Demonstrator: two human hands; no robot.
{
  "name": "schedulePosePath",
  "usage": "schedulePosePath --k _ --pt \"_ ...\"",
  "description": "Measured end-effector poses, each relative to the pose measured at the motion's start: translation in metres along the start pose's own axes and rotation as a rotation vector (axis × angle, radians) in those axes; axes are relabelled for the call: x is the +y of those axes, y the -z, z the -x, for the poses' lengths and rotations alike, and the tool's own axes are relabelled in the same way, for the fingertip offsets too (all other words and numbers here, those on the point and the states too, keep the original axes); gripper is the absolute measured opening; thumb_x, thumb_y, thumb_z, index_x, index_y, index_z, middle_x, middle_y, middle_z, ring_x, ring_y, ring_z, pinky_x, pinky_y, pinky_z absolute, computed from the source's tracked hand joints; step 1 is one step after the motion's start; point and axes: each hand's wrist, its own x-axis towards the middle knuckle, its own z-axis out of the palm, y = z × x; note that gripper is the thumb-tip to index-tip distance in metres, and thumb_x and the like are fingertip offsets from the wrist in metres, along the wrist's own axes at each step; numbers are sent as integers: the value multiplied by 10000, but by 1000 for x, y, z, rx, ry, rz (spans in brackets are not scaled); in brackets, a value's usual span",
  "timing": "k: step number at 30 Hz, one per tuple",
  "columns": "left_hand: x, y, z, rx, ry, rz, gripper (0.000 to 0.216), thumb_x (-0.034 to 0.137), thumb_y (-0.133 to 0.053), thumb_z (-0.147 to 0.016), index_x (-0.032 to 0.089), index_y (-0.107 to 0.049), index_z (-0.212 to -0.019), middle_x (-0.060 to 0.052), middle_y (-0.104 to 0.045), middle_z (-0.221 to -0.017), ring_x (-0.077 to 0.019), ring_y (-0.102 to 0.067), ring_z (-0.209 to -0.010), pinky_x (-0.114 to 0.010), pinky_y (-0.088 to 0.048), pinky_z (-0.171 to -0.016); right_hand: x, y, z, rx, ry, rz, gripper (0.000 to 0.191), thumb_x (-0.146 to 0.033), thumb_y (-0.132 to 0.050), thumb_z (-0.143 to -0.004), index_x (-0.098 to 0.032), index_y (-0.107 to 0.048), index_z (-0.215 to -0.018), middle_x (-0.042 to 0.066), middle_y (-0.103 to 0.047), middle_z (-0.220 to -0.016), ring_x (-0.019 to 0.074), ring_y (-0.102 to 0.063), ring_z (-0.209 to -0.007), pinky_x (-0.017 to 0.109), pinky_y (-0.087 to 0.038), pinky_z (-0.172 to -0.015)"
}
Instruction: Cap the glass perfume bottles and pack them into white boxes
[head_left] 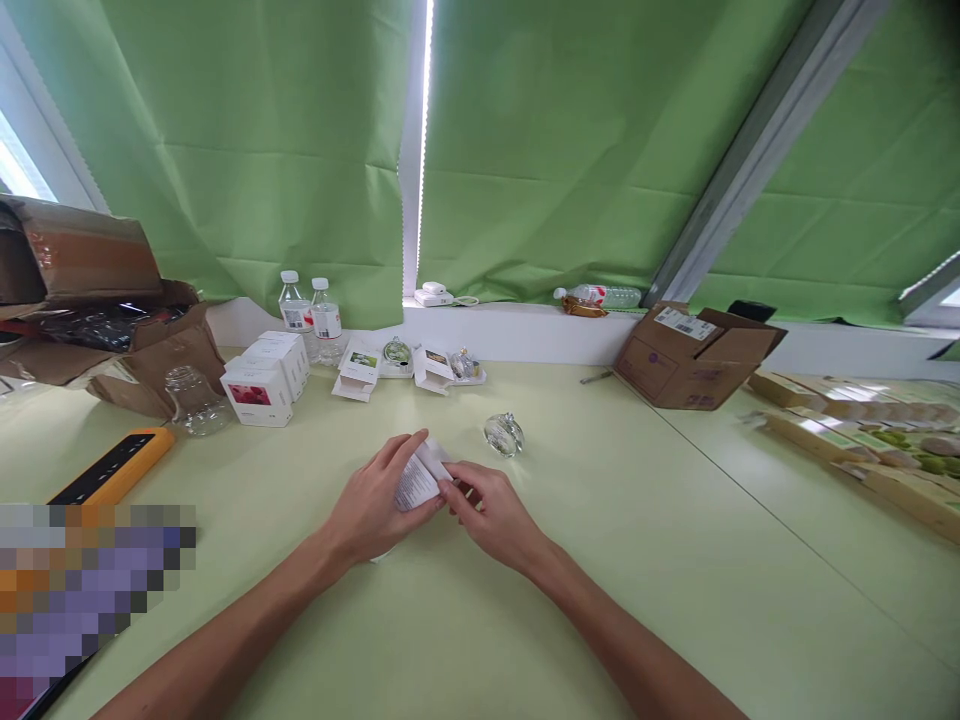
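Observation:
Low over the middle of the table, my left hand (375,495) is wrapped round a small white carton (418,484) with fine grey print on its side. My right hand (491,505) pinches the carton's right end with thumb and fingers; what lies under those fingertips is hidden. A white edge peeks out below my left hand. Just beyond my hands, a clear glass bottle (503,435), rounded and faceted, lies on the table apart from them.
Behind stand opened white cartons (358,368), another glass bottle (397,352), and stacked white boxes (259,390). A glass jar (196,400), an orange power strip (112,468) and cardboard boxes are left. Another cardboard box (675,360) and long packs (862,440) are right.

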Motion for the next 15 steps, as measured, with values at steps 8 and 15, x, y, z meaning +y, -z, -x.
schedulePosePath --k 8,15 --pt "2 2 0 -9 -2 -3 642 507 -531 -857 303 -285 -1414 -57 -440 -1406 -221 -574 -1121 -322 -511 -833 0 -1 -1 -4 -3 9 251 -306 -408 -966 -195 -619 -889 8 -551 -744 122 -501 -637 229 -427 -554" --pt "1 1 0 -11 3 -7 638 514 -529 -856 306 -294 -1411 -54 -448 -1398 -226 -578 -1112 -327 -513 -829 1 0 0 -7 -14 15 266 -320 -403 -967 -198 -635 -921 16 -573 -760 129 -513 -645 236 -431 -562"
